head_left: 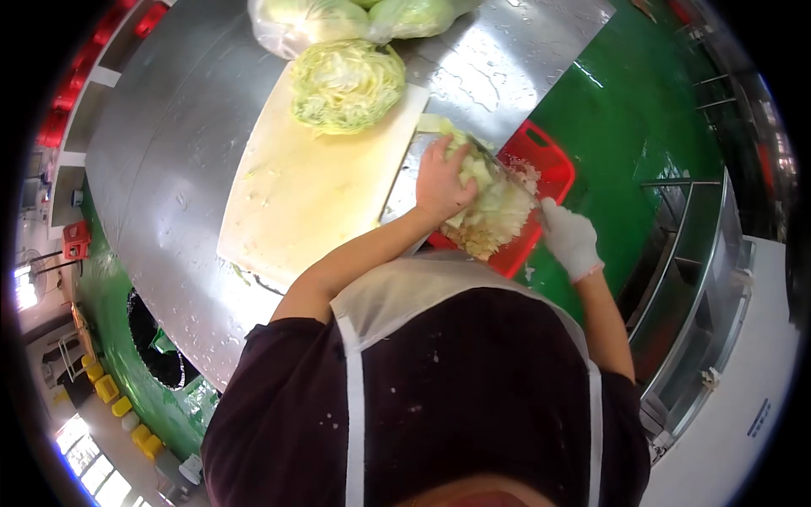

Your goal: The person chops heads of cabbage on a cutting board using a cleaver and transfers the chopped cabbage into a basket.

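My bare left hand (pixel 446 182) presses on a pale green cabbage piece (pixel 494 207) at the table's right edge, fingers curled over its upper side. My right hand (pixel 571 240), in a white glove, is closed around the handle of a knife (pixel 500 167). The knife's blade slants up and left along the far side of the cabbage piece; the handle is mostly hidden in the glove. Below the cabbage piece, partly covered by it, is a red plastic basket (pixel 555 165) with pale scraps inside. A cut cabbage half (pixel 348 89) lies on the white cutting board (pixel 308 198), left of my hands.
The cutting board rests on a wet steel table (pixel 182 160). Bagged cabbages (pixel 312 24) sit at its far end. Right of me stands a metal rack (pixel 688 279) on the green floor (pixel 629 110). A black bin (pixel 156 342) is beside the table at lower left.
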The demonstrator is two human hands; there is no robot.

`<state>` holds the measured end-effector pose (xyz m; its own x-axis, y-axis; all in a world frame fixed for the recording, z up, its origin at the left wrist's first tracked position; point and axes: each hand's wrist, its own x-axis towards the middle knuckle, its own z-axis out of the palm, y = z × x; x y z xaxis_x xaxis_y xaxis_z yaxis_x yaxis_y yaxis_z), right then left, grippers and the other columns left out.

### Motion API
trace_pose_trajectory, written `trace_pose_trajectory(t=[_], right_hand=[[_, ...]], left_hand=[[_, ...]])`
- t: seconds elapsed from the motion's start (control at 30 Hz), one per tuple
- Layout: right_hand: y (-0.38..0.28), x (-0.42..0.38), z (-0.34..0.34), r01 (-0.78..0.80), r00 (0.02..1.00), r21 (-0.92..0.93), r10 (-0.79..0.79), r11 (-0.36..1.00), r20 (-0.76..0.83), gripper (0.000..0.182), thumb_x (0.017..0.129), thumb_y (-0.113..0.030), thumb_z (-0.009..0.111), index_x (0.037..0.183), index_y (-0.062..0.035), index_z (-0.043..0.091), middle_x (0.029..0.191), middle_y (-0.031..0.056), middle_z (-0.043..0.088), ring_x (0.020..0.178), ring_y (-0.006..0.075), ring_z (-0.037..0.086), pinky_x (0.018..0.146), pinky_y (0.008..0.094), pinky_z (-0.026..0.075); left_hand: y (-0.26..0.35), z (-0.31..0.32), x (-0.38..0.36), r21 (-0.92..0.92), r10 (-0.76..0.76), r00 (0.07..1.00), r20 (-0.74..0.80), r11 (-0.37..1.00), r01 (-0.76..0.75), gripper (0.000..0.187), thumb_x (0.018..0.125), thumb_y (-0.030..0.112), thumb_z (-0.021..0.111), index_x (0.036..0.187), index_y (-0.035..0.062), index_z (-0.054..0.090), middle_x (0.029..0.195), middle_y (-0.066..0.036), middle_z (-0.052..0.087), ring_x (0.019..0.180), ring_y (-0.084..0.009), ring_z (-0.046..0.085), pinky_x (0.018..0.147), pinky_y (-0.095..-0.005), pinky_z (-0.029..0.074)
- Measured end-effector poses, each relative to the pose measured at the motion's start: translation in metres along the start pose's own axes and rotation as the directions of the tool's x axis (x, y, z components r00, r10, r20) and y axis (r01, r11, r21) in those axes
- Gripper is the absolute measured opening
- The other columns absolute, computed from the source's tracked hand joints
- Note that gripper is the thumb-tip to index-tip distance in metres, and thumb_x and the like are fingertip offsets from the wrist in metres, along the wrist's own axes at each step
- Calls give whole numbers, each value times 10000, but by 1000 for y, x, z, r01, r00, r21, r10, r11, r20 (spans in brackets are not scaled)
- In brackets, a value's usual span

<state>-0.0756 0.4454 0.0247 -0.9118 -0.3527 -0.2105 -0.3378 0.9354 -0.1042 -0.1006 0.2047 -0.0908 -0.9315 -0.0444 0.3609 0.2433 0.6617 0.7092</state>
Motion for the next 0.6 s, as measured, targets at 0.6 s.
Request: trace_pose_trajectory(t=[0.6], right_hand=[[106, -57, 121, -553, 817, 492, 553, 672, 163, 444, 882, -424, 610, 1203, -129, 529, 1050, 193, 614, 905, 332, 623, 809, 448, 502]], left_hand=[[-29, 48, 24, 408, -46, 905, 423, 901, -145, 719, 900, 406, 552, 1432, -29, 337, 1509, -317, 221, 1412, -467, 194, 1159, -531, 165]])
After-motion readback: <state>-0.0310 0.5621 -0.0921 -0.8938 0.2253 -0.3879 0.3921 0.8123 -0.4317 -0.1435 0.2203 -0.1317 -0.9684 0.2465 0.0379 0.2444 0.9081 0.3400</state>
